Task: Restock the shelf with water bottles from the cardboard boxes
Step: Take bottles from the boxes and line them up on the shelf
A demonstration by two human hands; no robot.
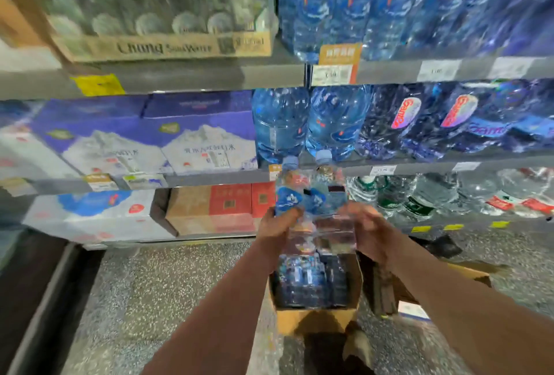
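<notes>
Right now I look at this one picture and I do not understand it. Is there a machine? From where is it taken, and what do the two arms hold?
There is no machine. A person wears a camera on the head, so you look down along their own arms. The left hand and the right hand hold two water bottles side by side between them. Below is an open cardboard box on the speckled floor, with more bottles inside. Ahead are shop shelves stocked with water.
</notes>
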